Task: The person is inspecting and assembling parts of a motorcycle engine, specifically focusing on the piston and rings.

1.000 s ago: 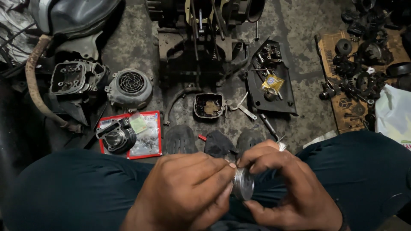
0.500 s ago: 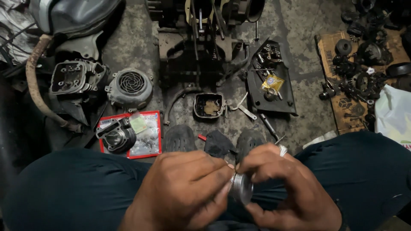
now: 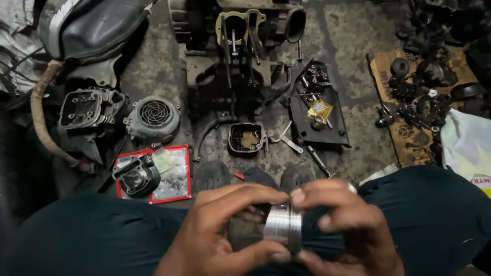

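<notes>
Piston (image 3: 283,228): metal, ringed, pinched between left hand (image 3: 225,237) and right hand (image 3: 342,230) above the lap, fingertips closed on its rim. Below: stained concrete floor (image 3: 348,41) strewn with engine block (image 3: 240,56), fan cover (image 3: 153,118), red packet (image 3: 176,176). Piston's underside hidden; parts on the cardboard (image 3: 381,64) are too dark to identify.

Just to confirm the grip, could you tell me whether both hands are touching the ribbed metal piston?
Touching. The head view shows left hand and right hand fingertips pressed directly on the piston, above and below, with no gap.
</notes>
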